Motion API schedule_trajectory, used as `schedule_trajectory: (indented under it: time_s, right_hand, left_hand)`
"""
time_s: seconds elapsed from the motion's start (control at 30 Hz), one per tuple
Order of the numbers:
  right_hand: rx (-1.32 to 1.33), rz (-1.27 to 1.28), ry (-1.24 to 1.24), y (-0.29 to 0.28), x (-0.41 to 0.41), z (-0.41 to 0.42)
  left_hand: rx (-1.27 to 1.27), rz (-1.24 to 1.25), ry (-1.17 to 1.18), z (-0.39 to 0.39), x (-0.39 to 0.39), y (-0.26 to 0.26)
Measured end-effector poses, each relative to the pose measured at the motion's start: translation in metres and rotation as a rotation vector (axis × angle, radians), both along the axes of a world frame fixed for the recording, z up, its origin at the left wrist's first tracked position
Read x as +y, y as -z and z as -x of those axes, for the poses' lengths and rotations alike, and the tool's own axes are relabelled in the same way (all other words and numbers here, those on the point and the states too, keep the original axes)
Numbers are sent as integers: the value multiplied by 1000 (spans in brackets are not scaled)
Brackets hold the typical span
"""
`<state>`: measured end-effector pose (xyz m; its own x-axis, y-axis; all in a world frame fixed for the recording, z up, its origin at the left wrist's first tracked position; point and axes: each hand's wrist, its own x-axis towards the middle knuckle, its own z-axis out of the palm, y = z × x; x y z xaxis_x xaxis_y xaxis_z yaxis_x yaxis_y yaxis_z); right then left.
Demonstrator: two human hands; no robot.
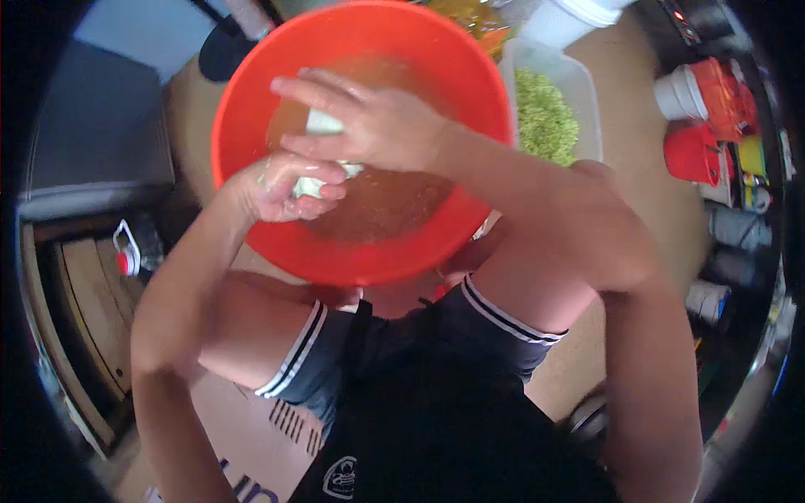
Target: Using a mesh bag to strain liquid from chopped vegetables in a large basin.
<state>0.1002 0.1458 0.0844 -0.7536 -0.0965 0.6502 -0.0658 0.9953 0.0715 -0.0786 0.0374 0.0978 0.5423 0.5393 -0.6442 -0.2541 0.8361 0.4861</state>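
Observation:
My left hand (292,188) is closed around a wet, pale green-white piece (309,187), probably a peeled vegetable. Just above it, my right hand (377,122) reaches across with fingers spread. A smooth pale part (324,122) shows between its thumb and fingers; whether it belongs to the same piece, or is gripped, I cannot tell. Both hands are over a large red plastic basin (365,267), which seems to hold cloudy liquid. Small green bits cling to my left wrist. Right of the basin, a clear plastic tub (588,94) holds finely shredded green vegetable (544,119).
A white bucket (563,25) stands behind the tub. Red containers (692,154) and other goods line the right side. To the left are a dark padded seat (100,126) and a clear jug with a red cap (127,263). Cardboard (251,434) lies beneath me.

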Motion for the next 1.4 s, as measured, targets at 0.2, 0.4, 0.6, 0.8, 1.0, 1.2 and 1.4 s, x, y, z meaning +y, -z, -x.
schedule_trajectory:
  time_s: [0.2, 0.4, 0.6, 0.8, 1.0, 1.2, 1.4]
  right_hand:
    - [-416, 69, 66, 5, -6, -19]
    - [-624, 88, 183, 14, -21, -15]
    - [-761, 171, 260, 16, -22, -12]
    - [-789, 249, 394, 31, -16, -5]
    - [-818, 312, 451, 30, -6, 9]
    - [-524, 702, 334, 31, 23, 0]
    - [-208, 1599, -79, -37, 37, -9]
  left_hand:
    - [275, -125, 86, -30, -3, -1]
    - [527, -242, 40, -46, -10, 35]
    - [805, -461, 28, -54, -6, 55]
    - [1242, -672, 242, -51, 6, 74]
    - [1295, -572, 187, -41, 11, 50]
    - [1311, -652, -27, -39, 21, 38]
    - [63, -341, -317, -20, 25, 5]
